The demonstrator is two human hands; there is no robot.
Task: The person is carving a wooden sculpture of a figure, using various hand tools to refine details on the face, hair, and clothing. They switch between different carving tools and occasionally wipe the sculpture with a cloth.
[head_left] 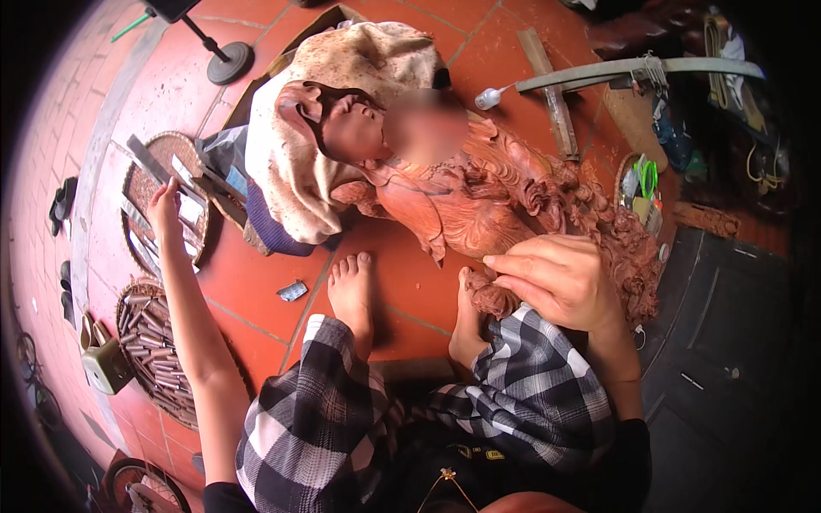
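A reddish-brown carved wooden statue (462, 201) lies on its back across the floor, its head end on a stained cream cloth (295, 171). My right hand (556, 278) is over the statue's near side, beside a rounded carved knob by my foot. Its thumb and fingers are pinched together; what is between them, if anything, is too small to name. My left hand (164, 209) reaches out far left over a round woven tray (137, 184) holding several flat strips. Its fingers are closed at the end of a grey flat strip (147, 160).
A basket (137, 295) full of brown cylindrical pieces stands near my left forearm. A small foil-like scrap (292, 291) lies by my left foot. Beyond the statue are a small clear bottle (488, 98) and a wooden board (547, 90). A black stand base (230, 63) is at far left.
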